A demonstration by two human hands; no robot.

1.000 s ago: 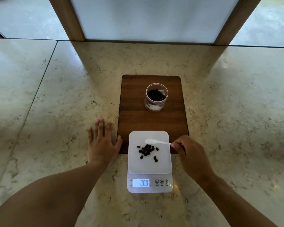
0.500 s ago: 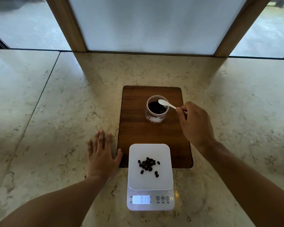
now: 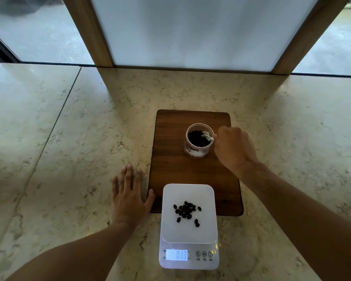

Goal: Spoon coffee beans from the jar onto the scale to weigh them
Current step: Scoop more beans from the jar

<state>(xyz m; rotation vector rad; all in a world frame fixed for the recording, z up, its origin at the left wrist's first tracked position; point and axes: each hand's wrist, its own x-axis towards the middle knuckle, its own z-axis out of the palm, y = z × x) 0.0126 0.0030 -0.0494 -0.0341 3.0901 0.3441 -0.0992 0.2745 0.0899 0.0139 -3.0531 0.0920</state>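
Right hand [image 3: 234, 148] closed on the spoon [image 3: 207, 137], bowl dipped into the beans inside the jar [image 3: 198, 143], out on the far half of the board [image 3: 193, 169]. Left hand [image 3: 129, 197] flat and spread wide on the tabletop [image 3: 69, 159], thumb right at the board's edge. Small pile of beans [image 3: 186, 211] sitting on the scale [image 3: 188, 226], nearest the camera, display reading 013.

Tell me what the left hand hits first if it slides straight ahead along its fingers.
Likely nothing nearby: the left hand lies flat on the counter, pointing away beside the wooden board; bare marble runs to the wooden post.
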